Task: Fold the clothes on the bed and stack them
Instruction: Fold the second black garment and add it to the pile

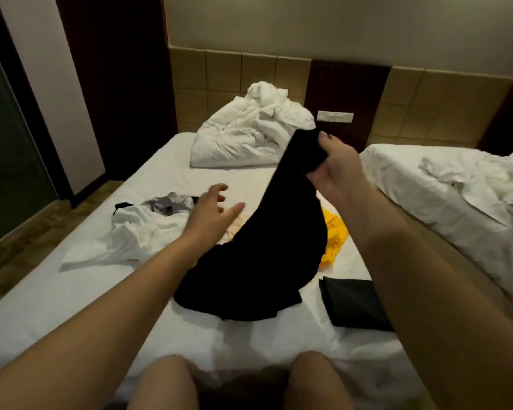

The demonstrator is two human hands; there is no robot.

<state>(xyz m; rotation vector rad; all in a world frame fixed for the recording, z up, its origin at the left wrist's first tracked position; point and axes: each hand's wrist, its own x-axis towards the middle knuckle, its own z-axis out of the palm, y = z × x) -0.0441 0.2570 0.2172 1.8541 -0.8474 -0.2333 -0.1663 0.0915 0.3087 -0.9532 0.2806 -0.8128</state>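
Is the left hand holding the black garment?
No: the left hand is open with fingers spread beside the black garment, which only the right hand pinches by its top.

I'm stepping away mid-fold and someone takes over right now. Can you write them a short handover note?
Right hand grips the top end of the black garment, lifted; its lower part lies on the bed.
Left hand is open, holding nothing, beside that garment.
Done: one dark folded piece, near right.
Left: fold the black garment, the crumpled white garment and the yellow garment, then stack.
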